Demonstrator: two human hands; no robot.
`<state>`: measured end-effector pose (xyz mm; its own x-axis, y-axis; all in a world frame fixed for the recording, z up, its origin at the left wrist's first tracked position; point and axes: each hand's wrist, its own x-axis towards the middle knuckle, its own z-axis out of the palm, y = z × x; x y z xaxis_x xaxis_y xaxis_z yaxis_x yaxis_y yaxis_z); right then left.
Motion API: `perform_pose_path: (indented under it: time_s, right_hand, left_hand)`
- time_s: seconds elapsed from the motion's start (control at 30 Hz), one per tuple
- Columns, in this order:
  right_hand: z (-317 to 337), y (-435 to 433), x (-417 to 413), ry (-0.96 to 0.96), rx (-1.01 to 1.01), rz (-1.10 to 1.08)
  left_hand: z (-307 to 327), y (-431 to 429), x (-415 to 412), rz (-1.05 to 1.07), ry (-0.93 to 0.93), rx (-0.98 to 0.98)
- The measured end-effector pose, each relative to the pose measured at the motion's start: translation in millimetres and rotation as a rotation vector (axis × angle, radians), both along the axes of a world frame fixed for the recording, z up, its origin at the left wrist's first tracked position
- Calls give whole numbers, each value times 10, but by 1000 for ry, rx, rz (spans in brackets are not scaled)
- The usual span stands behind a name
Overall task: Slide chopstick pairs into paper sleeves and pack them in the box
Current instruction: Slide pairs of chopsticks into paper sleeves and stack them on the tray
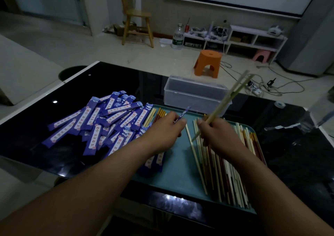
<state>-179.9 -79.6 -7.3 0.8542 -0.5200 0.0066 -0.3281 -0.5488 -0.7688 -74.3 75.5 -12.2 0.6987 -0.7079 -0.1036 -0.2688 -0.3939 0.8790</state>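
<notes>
Your left hand (166, 129) has its fingers curled and pinches one blue paper sleeve (182, 114) between thumb and fingertips. The sleeve sticks up and away, edge-on and blurred, so its print is unreadable. Your right hand (218, 134) is closed round a pale chopstick pair (233, 94), gripped near the lower ends. The sticks slant up and to the right, splayed slightly at the far tips, which are motion-blurred.

Both hands hover over the teal tray (177, 163), close together but not touching; sleeve and pair are apart. Loose chopsticks (222, 172), pale and dark red, lie in the tray under and behind your right hand, partly hidden by the wrist. The pile of sleeves (101, 121) lies on the black tabletop (126, 80) left of your left hand, with a few under that forearm.

The clear box (195, 91) sits just beyond the tray, ahead of both hands. I can't make out its contents.
</notes>
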Motion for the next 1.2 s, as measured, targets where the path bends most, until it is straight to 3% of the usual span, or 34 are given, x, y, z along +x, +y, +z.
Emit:
perform_pose_path:
  time_s: [0.17, 0.37, 0.47, 0.67, 1.0, 1.2]
  right_hand:
    - [99, -116, -60, -176, 233, -118]
    - [185, -214, -68, -326, 442, -209]
    - [211, -229, -82, -361, 473, -210]
    - [211, -227, -92, -372, 464, -149]
    - [139, -168, -67, -298, 404, -51]
    - [13, -33, -7, -202, 465, 70]
  left_hand:
    - [-1, 5, -16, -103, 81, -10]
    - [-77, -3, -46, -148, -167, 1]
    - [-102, -3, -51, -139, -280, -42]
    - [-126, -1, -42, -163, -332, -55]
    - [-112, -8, -53, -155, -248, -80]
    - [-18, -39, -91, -162, 39, -114]
